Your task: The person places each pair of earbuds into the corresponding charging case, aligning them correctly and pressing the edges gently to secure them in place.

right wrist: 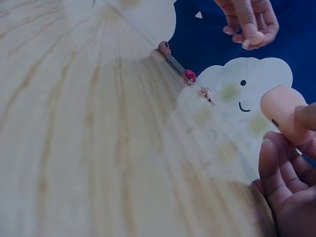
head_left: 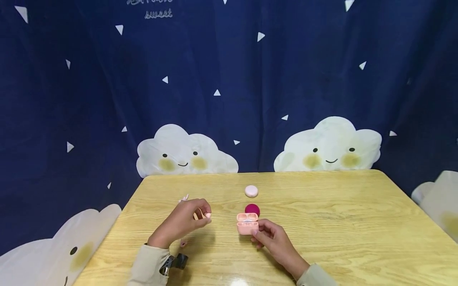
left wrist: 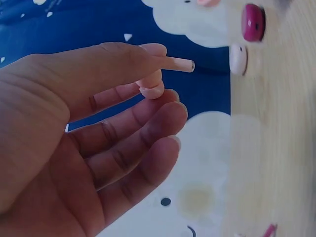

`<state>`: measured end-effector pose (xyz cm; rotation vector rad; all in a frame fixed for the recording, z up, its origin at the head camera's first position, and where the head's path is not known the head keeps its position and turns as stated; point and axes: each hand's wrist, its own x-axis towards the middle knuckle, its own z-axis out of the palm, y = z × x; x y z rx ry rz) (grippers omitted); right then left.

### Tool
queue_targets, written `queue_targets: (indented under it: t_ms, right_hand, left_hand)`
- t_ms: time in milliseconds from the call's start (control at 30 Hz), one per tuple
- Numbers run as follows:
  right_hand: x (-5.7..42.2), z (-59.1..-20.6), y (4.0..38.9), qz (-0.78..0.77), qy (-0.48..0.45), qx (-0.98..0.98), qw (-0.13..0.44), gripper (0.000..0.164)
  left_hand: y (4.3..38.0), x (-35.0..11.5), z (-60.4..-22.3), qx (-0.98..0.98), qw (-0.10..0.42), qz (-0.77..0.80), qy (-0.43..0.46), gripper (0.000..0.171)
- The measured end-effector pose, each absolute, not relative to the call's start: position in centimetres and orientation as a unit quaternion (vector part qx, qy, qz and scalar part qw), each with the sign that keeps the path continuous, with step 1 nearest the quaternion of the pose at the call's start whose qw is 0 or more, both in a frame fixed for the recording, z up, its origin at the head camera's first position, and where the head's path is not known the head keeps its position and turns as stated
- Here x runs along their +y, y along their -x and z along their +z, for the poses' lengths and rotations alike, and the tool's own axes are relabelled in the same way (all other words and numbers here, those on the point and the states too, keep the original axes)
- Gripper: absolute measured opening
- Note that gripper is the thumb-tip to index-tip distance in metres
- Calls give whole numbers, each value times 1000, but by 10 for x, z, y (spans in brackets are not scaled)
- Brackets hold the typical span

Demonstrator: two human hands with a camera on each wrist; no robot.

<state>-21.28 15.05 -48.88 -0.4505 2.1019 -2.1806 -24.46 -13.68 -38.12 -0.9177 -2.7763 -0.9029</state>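
Between thumb and index finger my left hand (head_left: 184,223) pinches a pale pink earbud (left wrist: 175,63). Its stem sticks out past the thumb in the left wrist view, while the other fingers stay loosely bent and apart from it. To the right, my right hand (head_left: 273,240) grips a pink earbud case (head_left: 247,228) by its right side. The case's lid is raised, and its inside faces the head camera. The right wrist view shows the case's smooth outer shell (right wrist: 281,111) held up by thumb and fingers. A gap separates the earbud from the case.
Beyond the pink case lie a magenta round case (head_left: 252,208) and a pale pink round case (head_left: 251,190). Small pale pieces (head_left: 184,197) lie behind my left hand, and a small pink piece (head_left: 183,243) below it. A cloud-printed curtain (head_left: 229,99) hangs behind the table (head_left: 340,222).
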Motion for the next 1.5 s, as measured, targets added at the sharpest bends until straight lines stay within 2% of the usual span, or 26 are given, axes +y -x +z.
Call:
queue_targets:
  t_ms: [533,833,1100,1500]
  right_hand:
    - [147,-484,215,-709,155,687,45,32]
    - [145,-484,216,-705,154,690,51,31]
    - [147,-485,214,-702,158,693,41,29]
    - [151,-488,212,-708,148,689,45,32]
  left_hand:
    - [250,-98,-376,-885,42,-303,352,16]
    - [252,-85,-373,-869,50,-308,384,8]
    - [253,-69,-376,-866,57,-308,390,6]
    - [252,-57,-378,-861,35,-330,385,6]
